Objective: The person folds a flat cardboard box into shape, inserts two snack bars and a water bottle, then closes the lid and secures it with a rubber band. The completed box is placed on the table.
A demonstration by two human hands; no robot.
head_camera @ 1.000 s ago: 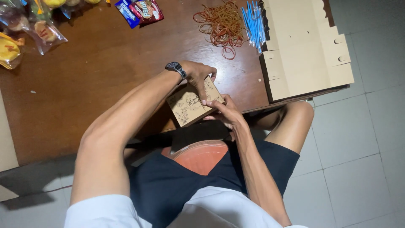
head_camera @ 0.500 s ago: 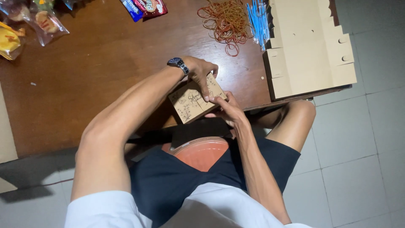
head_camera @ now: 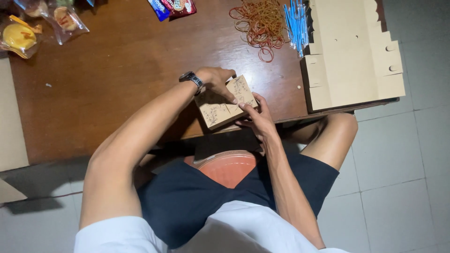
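Work item: small brown cardboard box [head_camera: 226,103] with leaf drawings on its panels — held at the near edge of the wooden table [head_camera: 117,84], directly above the person's lap.
Left hand [head_camera: 216,80]: comes over the top of the box from the far side; fingers curl down onto the upper panel, pressing it flat. The wristwatch [head_camera: 191,78] sits just behind the hand.
Right hand [head_camera: 257,121]: supports the box from the near side and below; fingertips meet the panel seam close to the left hand's fingers. Both hands are closed on the box, so it is clamped between them and does not appear to rest freely on the table.
Reason for the hold: opposed pressure from above and below appears to keep the panels aligned while the flaps are worked.
Flat stock: stack of die-cut cardboard blanks [head_camera: 351,56] lies at the right end of the table, overhanging the edge slightly — near the hands.
Fasteners: pile of rubber bands [head_camera: 257,22] and a bundle of blue straws [head_camera: 295,21] lie beyond the box, just beside the blanks.
Far left: wrapped snacks in clear bags [head_camera: 42,23], well apart from the hands.
Top edge: two snack packets [head_camera: 172,6], partly cut off.
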